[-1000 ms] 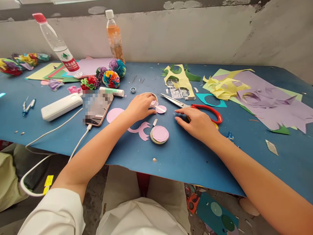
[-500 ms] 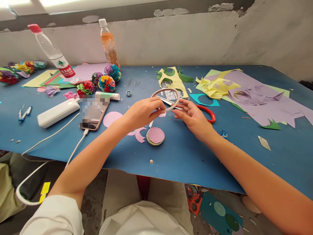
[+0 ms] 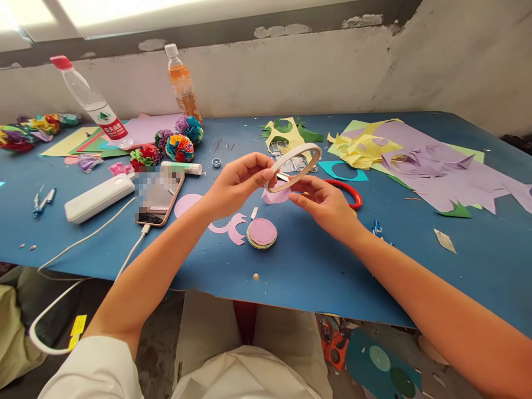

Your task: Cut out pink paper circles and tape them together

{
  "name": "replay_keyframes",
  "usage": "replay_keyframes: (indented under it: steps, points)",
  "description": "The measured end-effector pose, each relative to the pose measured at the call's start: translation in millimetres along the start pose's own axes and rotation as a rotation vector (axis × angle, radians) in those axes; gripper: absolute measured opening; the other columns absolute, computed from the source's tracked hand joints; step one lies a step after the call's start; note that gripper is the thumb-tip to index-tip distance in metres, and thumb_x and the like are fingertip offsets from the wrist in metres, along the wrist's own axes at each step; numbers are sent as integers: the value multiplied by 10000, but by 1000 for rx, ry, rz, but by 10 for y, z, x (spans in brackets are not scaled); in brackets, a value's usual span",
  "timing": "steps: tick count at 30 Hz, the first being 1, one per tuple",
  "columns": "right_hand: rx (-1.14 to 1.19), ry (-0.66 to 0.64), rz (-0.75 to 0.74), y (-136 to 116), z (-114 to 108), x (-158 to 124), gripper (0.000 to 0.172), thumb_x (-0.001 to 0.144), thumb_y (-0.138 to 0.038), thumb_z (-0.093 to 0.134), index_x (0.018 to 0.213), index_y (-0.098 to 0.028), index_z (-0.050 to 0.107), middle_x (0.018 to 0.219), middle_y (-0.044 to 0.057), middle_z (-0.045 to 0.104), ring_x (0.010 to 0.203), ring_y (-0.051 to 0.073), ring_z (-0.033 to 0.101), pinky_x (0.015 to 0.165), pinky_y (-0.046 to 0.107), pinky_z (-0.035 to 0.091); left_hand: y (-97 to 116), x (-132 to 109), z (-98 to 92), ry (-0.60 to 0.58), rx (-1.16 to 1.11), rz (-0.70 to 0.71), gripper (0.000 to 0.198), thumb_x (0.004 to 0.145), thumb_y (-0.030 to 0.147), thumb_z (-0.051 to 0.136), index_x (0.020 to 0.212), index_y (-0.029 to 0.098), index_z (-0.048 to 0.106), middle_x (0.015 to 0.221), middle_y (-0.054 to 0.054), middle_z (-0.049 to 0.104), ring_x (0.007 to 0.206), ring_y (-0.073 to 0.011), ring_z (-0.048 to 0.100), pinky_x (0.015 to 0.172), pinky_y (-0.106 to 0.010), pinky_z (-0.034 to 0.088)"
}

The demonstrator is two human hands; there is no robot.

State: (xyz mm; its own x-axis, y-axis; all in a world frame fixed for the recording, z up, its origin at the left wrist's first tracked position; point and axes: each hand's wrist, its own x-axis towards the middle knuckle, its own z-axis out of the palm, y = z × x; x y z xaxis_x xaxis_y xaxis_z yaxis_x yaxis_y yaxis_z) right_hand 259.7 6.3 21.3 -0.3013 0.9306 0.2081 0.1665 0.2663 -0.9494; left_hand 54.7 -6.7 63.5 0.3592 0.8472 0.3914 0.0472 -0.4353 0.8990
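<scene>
My left hand point(image 3: 243, 183) pinches the near left rim of a narrow white tape roll point(image 3: 316, 159), held tilted above the table. My right hand point(image 3: 328, 205) is just right of the roll, thumb apart from its bent fingers; the fingertips are close to the lower rim, and I cannot tell if they touch it. Behind that hand, red-handled scissors point(image 3: 353, 195) are partly hidden. Under the roll is a pink paper circle point(image 3: 276, 195). Nearer me lies a stack of round paper discs point(image 3: 261, 233), pink on top, beside curved pink offcuts point(image 3: 236, 230).
At left on the blue table point(image 3: 307, 277) are a phone point(image 3: 166, 199) with a white cable, a white power bank point(image 3: 100, 198), a glue stick point(image 3: 183, 168) and ruffled paper balls point(image 3: 179, 148). Two bottles point(image 3: 106, 119) stand behind. Cut purple paper point(image 3: 436, 149) spreads at right.
The tape roll has tipped more upright and shifted right in my left hand. The pink circle beneath shows more. My right hand has dropped slightly, its thumb still apart.
</scene>
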Motion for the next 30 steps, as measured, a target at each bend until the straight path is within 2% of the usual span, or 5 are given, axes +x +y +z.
replay_keyframes:
  steps: [7, 17, 24, 27, 30]
  points:
    - [165, -1, 84, -135, 62, -59, 287, 695, -391, 761, 921, -229, 691, 959, 25, 753, 963, 226, 688, 921, 404, 525, 62, -22, -19, 23, 27, -53, 283, 927, 478, 456, 875, 204, 506, 817, -13, 607, 784, -117, 632, 789, -301, 549]
    - [76, 105, 74, -119, -1, -44, 185, 691, -316, 733, 845, -231, 674, 803, 5, 713, 766, 185, 689, 789, 373, 578, 70, 17, -93, 163, 149, -32, 339, 985, 451, 309, 1048, 226, 555, 840, -20, 584, 810, -110, 625, 735, -265, 555]
    - [-274, 277, -124, -152, -193, -32, 46, 771, -246, 613, 804, -241, 645, 830, 29, 687, 794, 215, 670, 759, 415, 587, 2, 45, -191, 284, 366, 58, 242, 964, 357, 395, 1035, 209, 573, 887, -32, 642, 812, -115, 614, 780, -272, 513]
    - [-521, 211, -332, -183, -225, -64, 64, 795, -227, 579, 785, -259, 634, 889, 45, 685, 863, 234, 659, 807, 427, 567, -43, 17, -219, 240, 659, -12, 169, 911, 306, 489, 947, 185, 600, 915, -40, 674, 842, -143, 611, 793, -288, 494]
    - [-700, 58, -459, -183, -231, -81, 114, 824, -222, 544, 780, -272, 636, 940, 56, 679, 901, 241, 654, 810, 411, 556, -98, -18, -245, 101, 1017, -200, 181, 896, 267, 471, 891, 175, 627, 923, -71, 695, 838, -203, 624, 754, -328, 482]
